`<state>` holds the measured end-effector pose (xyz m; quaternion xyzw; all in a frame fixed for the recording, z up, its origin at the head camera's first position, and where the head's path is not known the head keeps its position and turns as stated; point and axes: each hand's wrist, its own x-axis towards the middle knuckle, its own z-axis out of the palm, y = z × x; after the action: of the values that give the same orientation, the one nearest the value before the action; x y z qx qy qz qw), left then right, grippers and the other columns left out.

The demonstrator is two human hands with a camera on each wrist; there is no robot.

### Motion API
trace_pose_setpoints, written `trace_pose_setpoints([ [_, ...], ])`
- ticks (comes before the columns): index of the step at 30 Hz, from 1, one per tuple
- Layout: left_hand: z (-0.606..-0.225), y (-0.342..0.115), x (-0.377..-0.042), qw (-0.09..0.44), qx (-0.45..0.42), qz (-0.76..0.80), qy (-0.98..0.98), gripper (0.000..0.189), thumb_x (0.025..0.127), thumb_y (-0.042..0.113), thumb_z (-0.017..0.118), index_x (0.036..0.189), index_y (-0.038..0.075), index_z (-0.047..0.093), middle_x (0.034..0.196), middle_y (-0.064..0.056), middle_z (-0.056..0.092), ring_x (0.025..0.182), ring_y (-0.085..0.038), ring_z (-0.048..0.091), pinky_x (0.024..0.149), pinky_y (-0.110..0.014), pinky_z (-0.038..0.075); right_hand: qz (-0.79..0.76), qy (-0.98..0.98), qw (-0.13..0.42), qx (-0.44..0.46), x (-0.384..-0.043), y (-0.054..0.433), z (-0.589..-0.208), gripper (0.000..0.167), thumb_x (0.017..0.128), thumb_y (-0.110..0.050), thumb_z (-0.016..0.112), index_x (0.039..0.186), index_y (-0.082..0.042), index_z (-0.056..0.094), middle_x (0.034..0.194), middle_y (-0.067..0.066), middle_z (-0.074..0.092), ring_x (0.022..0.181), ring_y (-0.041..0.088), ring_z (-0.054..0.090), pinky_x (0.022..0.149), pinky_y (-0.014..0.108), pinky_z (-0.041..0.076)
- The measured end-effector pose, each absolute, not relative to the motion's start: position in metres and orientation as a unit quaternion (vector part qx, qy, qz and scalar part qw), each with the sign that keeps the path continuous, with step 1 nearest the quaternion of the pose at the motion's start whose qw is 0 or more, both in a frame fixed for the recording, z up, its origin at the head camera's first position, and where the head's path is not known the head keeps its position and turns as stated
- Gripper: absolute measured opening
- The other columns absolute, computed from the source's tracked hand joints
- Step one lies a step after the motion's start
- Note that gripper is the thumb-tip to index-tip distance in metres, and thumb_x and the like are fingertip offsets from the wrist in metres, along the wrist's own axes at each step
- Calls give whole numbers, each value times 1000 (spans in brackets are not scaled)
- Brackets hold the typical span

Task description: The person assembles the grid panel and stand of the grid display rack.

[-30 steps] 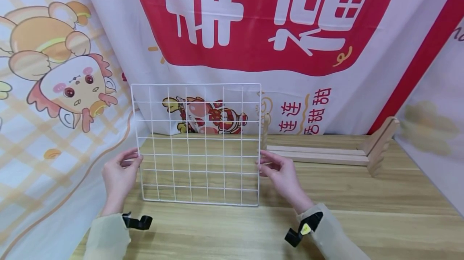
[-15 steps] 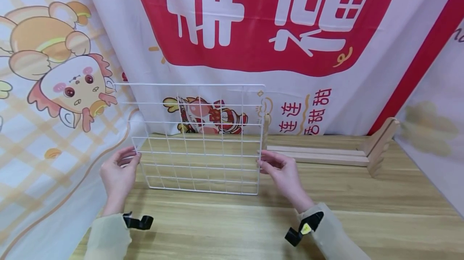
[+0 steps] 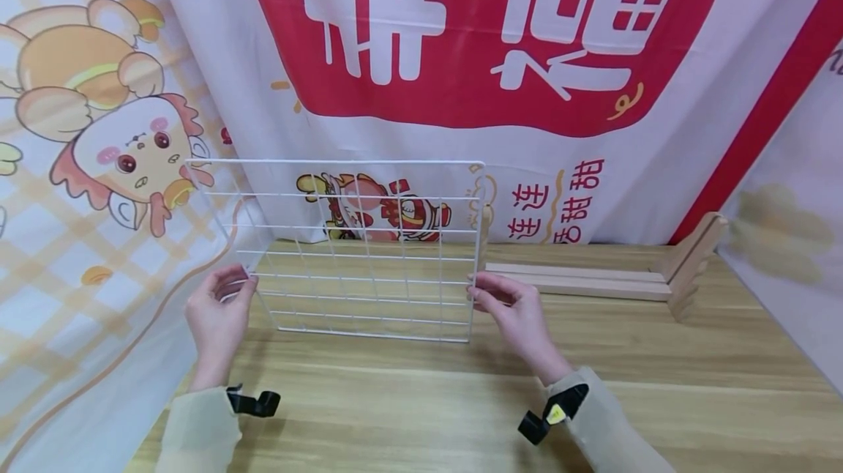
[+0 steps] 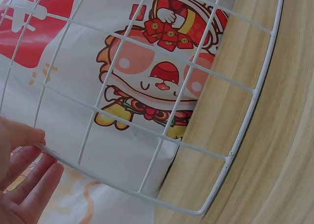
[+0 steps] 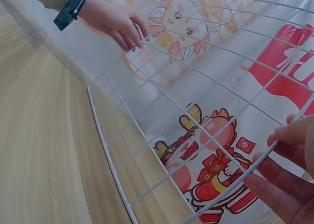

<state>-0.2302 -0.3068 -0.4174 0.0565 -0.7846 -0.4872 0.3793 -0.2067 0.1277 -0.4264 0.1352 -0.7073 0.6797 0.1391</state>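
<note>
A white wire grid panel (image 3: pixel 336 162) is held up in front of me in the head view, its upper edge leaning nearer to me than its lower edge. My left hand (image 3: pixel 220 315) pinches its left edge between thumb and fingers, and the left wrist view shows those fingers (image 4: pixel 41 185) at the outer wire. On the opposite side, my right hand (image 3: pixel 516 312) pinches the right edge; the right wrist view has its thumb and fingers (image 5: pixel 279 180) around the rim wire. Whether the lower edge touches the table cannot be told.
A wooden frame with a notched side piece (image 3: pixel 698 268) and long crossbars (image 3: pixel 593 282) stands at the back right of the wood-grain table (image 3: pixel 395 407). Printed cloth (image 3: pixel 217 41) hangs behind and on both sides. Black straps (image 3: pixel 253 403) sit on both wrists.
The grid panel has tilted in my hands: its lower edge swung away from me and its upper edge came toward me. Both hands stay on the side edges almost in place.
</note>
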Motion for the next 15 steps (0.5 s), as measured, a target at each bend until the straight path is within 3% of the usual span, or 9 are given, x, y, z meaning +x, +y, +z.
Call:
trace_pose_setpoints([
  [7, -405, -302, -221, 414, 51, -486, -768, 58, 83, 0, 84, 136, 11, 62, 117, -12, 71, 97, -15, 67, 87, -20, 56, 678, -707, 146, 140, -206, 127, -426, 21, 92, 3, 74, 112, 10, 72, 104, 19, 74, 85, 27, 73, 74, 36, 63],
  [15, -374, -280, -206, 471, 16, -469, -747, 60, 80, 2, 88, 134, 8, 63, 119, -12, 71, 110, -14, 64, 102, -27, 49, 669, -718, 144, 127, -205, 127, -425, 21, 91, 3, 74, 112, 7, 73, 104, 17, 74, 86, 26, 73, 74, 35, 63],
])
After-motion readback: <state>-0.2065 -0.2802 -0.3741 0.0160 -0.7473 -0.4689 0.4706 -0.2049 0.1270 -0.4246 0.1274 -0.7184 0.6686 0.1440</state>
